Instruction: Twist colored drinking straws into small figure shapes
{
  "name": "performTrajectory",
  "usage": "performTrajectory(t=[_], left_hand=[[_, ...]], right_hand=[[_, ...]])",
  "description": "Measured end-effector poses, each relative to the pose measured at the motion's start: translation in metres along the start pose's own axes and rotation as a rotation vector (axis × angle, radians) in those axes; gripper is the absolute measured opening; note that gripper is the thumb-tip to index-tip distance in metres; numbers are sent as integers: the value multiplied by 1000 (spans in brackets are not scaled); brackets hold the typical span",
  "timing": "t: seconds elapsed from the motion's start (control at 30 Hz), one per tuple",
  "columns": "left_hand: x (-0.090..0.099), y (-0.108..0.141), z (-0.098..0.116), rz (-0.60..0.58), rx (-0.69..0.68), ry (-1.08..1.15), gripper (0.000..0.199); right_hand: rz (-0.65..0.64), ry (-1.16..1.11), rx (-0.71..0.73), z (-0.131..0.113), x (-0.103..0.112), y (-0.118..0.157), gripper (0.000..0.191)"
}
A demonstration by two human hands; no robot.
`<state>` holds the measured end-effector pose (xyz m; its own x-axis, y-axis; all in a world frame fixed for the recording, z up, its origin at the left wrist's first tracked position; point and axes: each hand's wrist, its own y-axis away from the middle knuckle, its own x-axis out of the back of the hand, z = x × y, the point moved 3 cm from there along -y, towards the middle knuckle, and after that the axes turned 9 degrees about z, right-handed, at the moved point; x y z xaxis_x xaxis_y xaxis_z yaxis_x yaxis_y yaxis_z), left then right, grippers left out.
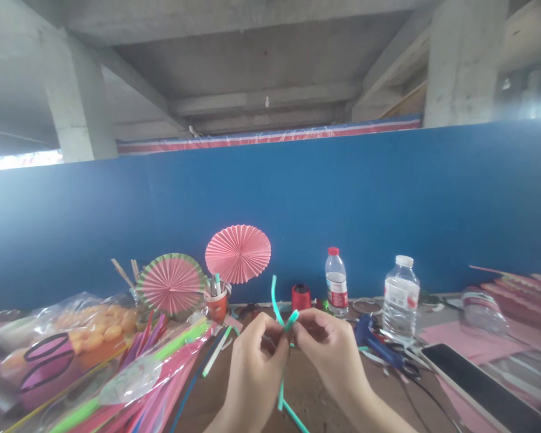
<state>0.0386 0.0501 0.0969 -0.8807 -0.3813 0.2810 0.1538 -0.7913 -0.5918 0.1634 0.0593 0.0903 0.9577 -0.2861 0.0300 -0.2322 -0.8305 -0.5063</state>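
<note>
My left hand (259,361) and my right hand (329,355) meet low in the middle of the head view. Between their fingertips is a thin, bendy teal strip (291,320) that looks like a pipe cleaner. Both hands pinch it. One end of teal strip curves up above my left fingers, and lower lengths hang beneath the hands; whether these are one piece or several I cannot tell. My fingers hide part of the crossing. Closest to my right hand lies a blue glue gun (377,343). A pale green strip (216,352) rests left of my left hand.
Two pleated pink paper fans (238,254) stand behind, near an orange cup (217,305) of pens. Bagged colourful strips (162,367) crowd the left. Rightward are two water bottles (401,300), a phone (482,385) and pink paper (473,343). A blue partition (297,198) closes the back.
</note>
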Motion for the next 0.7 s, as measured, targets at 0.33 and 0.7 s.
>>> performTrajectory(t=[0.33, 0.7], left_hand=[[1, -1, 0, -142, -87, -54, 15], [-8, 3, -4, -215, 149, 163, 18]], right_hand=[[-31, 24, 9, 2, -2, -2, 8], [15, 67, 14, 3, -2, -2, 9]])
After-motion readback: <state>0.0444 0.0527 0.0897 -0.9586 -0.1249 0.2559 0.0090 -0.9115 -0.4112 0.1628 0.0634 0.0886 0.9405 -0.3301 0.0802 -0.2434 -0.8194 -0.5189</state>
